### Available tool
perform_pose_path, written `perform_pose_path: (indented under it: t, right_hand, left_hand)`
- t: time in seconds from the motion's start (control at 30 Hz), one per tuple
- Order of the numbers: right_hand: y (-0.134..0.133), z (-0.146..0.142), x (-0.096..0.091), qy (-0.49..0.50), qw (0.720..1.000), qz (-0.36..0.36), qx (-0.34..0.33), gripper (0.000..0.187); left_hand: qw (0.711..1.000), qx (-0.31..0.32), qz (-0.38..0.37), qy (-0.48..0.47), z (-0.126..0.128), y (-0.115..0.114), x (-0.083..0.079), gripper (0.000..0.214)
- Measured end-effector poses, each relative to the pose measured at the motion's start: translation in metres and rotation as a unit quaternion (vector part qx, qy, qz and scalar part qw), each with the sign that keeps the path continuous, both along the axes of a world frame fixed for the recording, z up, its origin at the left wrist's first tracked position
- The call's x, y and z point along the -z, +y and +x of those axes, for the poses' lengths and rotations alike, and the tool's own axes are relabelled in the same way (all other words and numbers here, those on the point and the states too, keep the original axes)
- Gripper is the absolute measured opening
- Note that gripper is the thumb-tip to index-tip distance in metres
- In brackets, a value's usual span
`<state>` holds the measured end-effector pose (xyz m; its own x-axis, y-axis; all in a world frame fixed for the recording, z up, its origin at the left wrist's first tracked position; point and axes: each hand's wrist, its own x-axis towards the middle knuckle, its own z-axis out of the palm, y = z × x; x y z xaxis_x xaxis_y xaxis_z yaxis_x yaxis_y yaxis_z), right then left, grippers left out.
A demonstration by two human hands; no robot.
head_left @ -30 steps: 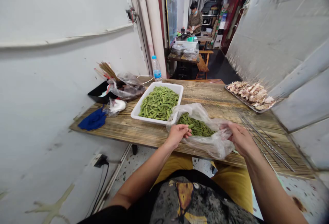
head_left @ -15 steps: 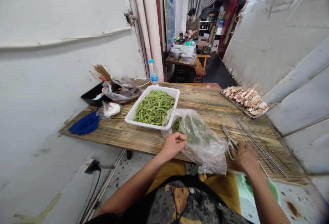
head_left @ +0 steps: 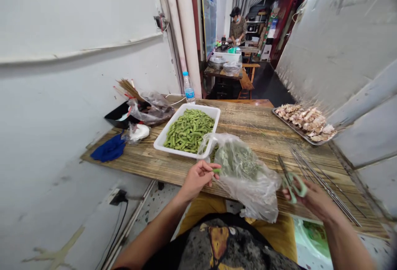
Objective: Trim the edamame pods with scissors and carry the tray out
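Observation:
Between the fingertips of my left hand (head_left: 197,179) is one green edamame pod (head_left: 216,171), at the near left side of a clear plastic bag (head_left: 260,193). More green stuff shows through the bag. My right hand (head_left: 319,201) is closed on the pale-green handles of a pair of scissors (head_left: 290,181), blades pointing away from me; motion blurs the fingers a little. Just beyond my left hand, a white plastic tub (head_left: 161,142) holds a heap of edamame pods (head_left: 190,129). One end of the bag overlaps the tub's near right corner.
Metal skewers (head_left: 328,183) lie right of the scissors, below a tray of skewered meat (head_left: 307,121). A water bottle (head_left: 189,90), black box (head_left: 116,115) and blue cloth (head_left: 108,148) sit left on the wooden table (head_left: 248,115). Farther back, a person (head_left: 238,26) works.
My right hand has taken hold of the scissors and shifted them to the right. The left hand still pinches a pod beside the bag. The view has shifted slightly.

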<state>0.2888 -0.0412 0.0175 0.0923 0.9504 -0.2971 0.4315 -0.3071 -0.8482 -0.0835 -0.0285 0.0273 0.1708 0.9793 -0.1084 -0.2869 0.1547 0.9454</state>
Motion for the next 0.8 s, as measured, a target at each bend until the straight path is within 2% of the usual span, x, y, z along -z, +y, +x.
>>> perform_pose_path:
  t: [0.03, 0.07, 0.1, 0.17, 0.23, 0.27, 0.33, 0.37, 0.47, 0.53, 0.6, 0.7, 0.8]
  right_hand:
    - [-0.006, -0.002, -0.010, 0.154, 0.988, -0.016, -0.006, 0.033]
    - [-0.013, -0.008, -0.021, 0.261, 0.965, -0.031, -0.015, 0.035]
    - [-0.020, -0.017, -0.030, 0.317, 0.946, -0.048, -0.034, 0.037]
    - [-0.033, -0.047, -0.044, 0.345, 0.930, -0.081, -0.097, 0.044]
    - [-0.039, -0.086, -0.047, 0.339, 0.922, -0.117, -0.147, 0.044]
    - [-0.038, -0.105, -0.045, 0.320, 0.917, -0.156, -0.178, 0.042]
    - [-0.030, -0.135, -0.036, 0.265, 0.910, -0.212, -0.236, 0.044]
    - [-0.023, -0.144, -0.030, 0.229, 0.915, -0.226, -0.244, 0.047]
    - [0.000, -0.147, -0.017, 0.144, 0.956, -0.179, -0.181, 0.054]
    - [0.010, -0.137, -0.017, 0.112, 0.976, -0.120, -0.142, 0.055]
    - [0.012, -0.130, -0.025, 0.082, 0.979, -0.089, -0.162, 0.055]
    - [0.009, -0.129, -0.035, 0.034, 0.966, -0.107, -0.233, 0.055]
    - [0.006, -0.135, -0.035, 0.001, 0.957, -0.084, -0.279, 0.047]
  left_hand:
    - [1.000, 0.003, 0.004, -0.014, -0.003, -0.001, -0.004, 0.031]
    - [1.000, 0.005, 0.006, -0.020, -0.006, -0.002, -0.007, 0.031]
    - [1.000, 0.004, 0.005, -0.018, -0.010, -0.003, -0.008, 0.032]
    - [1.000, -0.002, -0.005, -0.005, -0.018, -0.005, -0.008, 0.031]
    - [0.999, -0.020, -0.026, 0.001, -0.024, -0.008, -0.003, 0.032]
    - [0.999, -0.031, -0.039, -0.003, -0.026, -0.010, 0.002, 0.034]
    - [0.996, -0.059, -0.065, -0.018, -0.027, -0.014, 0.011, 0.040]
    - [0.994, -0.072, -0.078, -0.023, -0.026, -0.016, 0.016, 0.041]
    - [0.990, -0.078, -0.113, -0.014, -0.012, -0.019, 0.029, 0.038]
    - [0.988, -0.064, -0.136, -0.016, 0.002, -0.015, 0.033, 0.036]
    - [0.984, -0.068, -0.160, -0.039, 0.016, -0.008, 0.034, 0.032]
    - [0.973, -0.099, -0.192, -0.080, 0.032, 0.005, 0.032, 0.023]
    - [0.966, -0.113, -0.215, -0.093, 0.038, 0.014, 0.031, 0.019]
